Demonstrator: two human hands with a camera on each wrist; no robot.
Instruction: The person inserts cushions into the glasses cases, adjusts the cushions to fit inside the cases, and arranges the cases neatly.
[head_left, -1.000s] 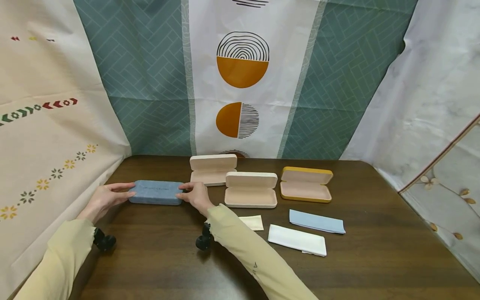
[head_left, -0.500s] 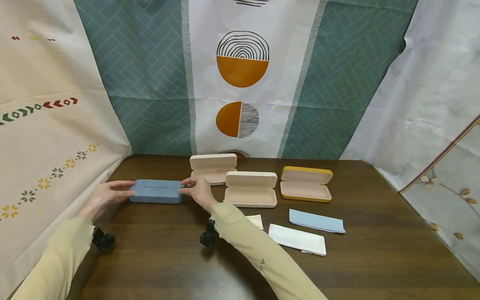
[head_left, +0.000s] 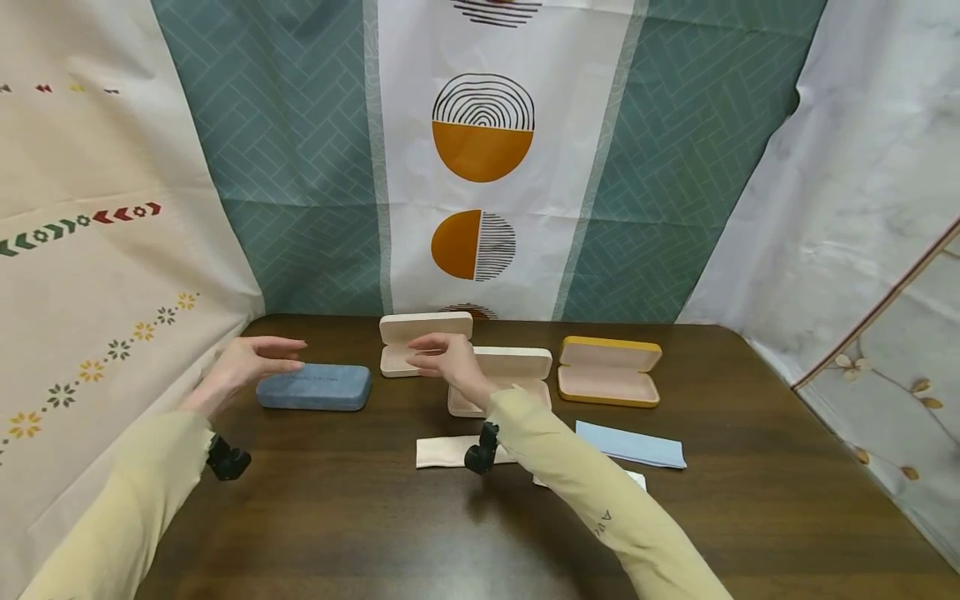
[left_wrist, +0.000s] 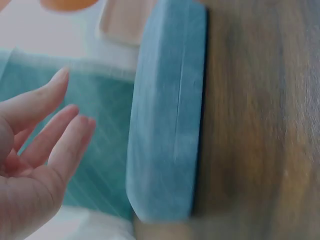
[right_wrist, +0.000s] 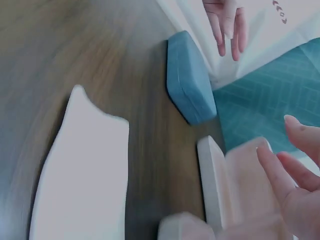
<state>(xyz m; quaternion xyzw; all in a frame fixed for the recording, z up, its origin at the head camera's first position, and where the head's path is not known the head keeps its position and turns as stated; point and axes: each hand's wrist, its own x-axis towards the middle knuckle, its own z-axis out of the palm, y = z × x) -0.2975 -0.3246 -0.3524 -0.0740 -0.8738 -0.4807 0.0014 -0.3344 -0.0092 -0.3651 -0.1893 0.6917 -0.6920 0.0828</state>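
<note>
A closed blue glasses case (head_left: pixel 322 390) lies at the left of the table. My left hand (head_left: pixel 247 367) hovers over its left end, fingers extended and holding nothing. In the left wrist view a gap shows between that hand (left_wrist: pixel 40 155) and the case (left_wrist: pixel 167 115). My right hand (head_left: pixel 453 362), also free of any object, is raised in front of two open white glasses cases. The rear one (head_left: pixel 423 327) is partly behind its fingers; the nearer one (head_left: pixel 525 362) is partly hidden by the hand and wrist. In the right wrist view, the right hand's fingers (right_wrist: pixel 300 175) are spread.
An open yellow glasses case (head_left: pixel 609 357) stands to the right. In front lie a cream folded cloth (head_left: pixel 442 452), a light blue one (head_left: pixel 630 444) and a white one (head_left: pixel 637 480) mostly covered by my right sleeve. Hanging fabric (head_left: pixel 315 208) borders the table behind.
Both hands have let go of the blue case's ends. The right hand has moved right and up, the left a little up and right. The case stays in place.
</note>
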